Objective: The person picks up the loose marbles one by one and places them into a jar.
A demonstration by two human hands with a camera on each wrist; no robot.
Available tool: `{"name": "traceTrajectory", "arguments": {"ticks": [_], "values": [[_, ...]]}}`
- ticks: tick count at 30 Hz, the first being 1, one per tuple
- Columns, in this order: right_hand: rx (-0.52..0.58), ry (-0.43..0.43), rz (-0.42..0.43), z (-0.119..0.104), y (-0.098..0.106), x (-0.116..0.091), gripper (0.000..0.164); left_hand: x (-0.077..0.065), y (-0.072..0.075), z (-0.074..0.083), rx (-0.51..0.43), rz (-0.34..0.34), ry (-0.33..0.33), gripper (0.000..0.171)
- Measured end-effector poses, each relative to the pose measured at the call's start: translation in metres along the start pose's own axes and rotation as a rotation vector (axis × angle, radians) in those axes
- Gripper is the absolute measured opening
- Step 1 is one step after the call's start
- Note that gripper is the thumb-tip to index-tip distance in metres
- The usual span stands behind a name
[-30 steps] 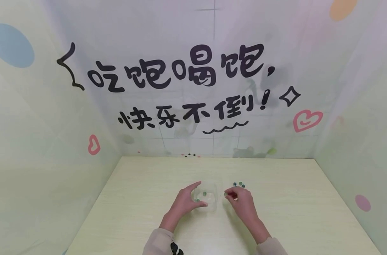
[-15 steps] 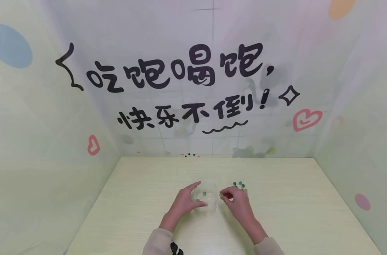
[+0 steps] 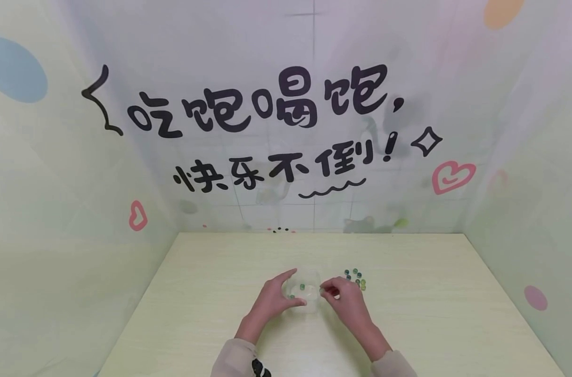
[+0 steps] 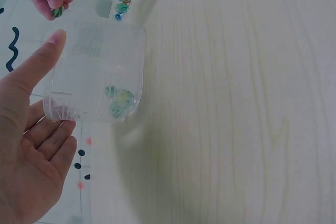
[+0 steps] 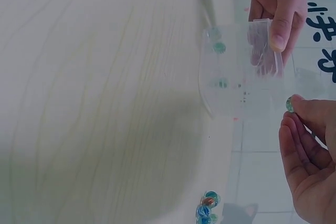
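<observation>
A clear plastic box [image 3: 311, 309] stands on the table, with a few greenish marbles [image 4: 122, 102] at its bottom. My left hand [image 3: 272, 298] grips it from the left, thumb on the near side and fingers on the far side. My right hand [image 3: 352, 302] is at the box's right side, thumb and fingertips pinching a green-striped glass marble [image 5: 290, 104]. That marble is held up close to the rim, outside the box in the right wrist view. Beyond the right hand, several loose blue, green and yellowish marbles [image 3: 355, 271] lie in a cluster.
The pale wood-grain table [image 3: 210, 262] reaches to a printed backdrop [image 3: 248, 209] at the back. Similar cloth walls, such as the left one [image 3: 78, 251], flank it on both sides.
My right hand has moved left to the box's edge with the marble, uncovering more of the loose marbles behind it. The left hand and the box have stayed in place.
</observation>
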State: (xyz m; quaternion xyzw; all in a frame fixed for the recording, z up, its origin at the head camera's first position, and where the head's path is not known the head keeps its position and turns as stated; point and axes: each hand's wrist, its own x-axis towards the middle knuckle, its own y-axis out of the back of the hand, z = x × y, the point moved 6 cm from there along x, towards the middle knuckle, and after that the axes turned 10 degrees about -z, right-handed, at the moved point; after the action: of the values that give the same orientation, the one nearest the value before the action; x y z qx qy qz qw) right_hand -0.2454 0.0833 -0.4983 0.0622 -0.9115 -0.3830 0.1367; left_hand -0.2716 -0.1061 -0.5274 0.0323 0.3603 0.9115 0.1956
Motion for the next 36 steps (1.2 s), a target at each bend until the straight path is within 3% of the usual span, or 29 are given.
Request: {"name": "traceTrajectory", "arguments": {"ticks": [36], "values": [[0.003, 0.031, -0.030, -0.0080, -0.0014, 0.0029, 0.013, 0.0007, -0.0004, -0.0004, 0.004, -0.004, 0.009, 0.084]]}}
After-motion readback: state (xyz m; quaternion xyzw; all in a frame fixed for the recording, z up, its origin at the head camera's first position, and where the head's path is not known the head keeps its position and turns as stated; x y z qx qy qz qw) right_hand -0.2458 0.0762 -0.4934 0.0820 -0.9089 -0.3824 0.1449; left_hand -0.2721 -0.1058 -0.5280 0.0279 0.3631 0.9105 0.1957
